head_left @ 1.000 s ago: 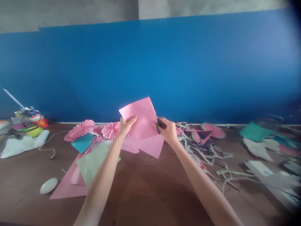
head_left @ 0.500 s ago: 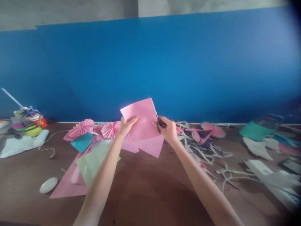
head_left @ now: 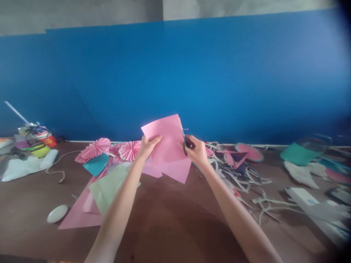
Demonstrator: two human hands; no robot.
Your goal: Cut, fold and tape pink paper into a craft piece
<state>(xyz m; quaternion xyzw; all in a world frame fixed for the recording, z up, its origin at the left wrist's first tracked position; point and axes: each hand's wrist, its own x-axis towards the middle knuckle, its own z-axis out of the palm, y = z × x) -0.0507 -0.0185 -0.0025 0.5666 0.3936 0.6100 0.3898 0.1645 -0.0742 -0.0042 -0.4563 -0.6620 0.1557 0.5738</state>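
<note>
A sheet of pink paper [head_left: 168,140] is held up above the table, tilted toward me. My left hand [head_left: 148,147] pinches its left edge, thumb on the near face. My right hand [head_left: 196,149] is closed round the dark handles of a pair of scissors [head_left: 184,140], whose blades point up along the paper's right edge. A thin strip curls away beside the blades. Below the raised sheet lie other pink pieces of paper [head_left: 178,170]. Folded pink paper fans [head_left: 130,150] rest just behind my left hand.
Pale green paper [head_left: 109,188] and a teal piece [head_left: 95,165] lie left of centre. A white computer mouse [head_left: 57,214] is further left. Tangled white cables [head_left: 248,179] spread on the right, near a white power strip [head_left: 307,199]. A blue panel [head_left: 175,76] stands behind the brown table [head_left: 164,226].
A thin strip now sticks out to the right of the paper's cut edge near the scissor blades. Both hands keep nearly the same place; the view has shifted slightly.
</note>
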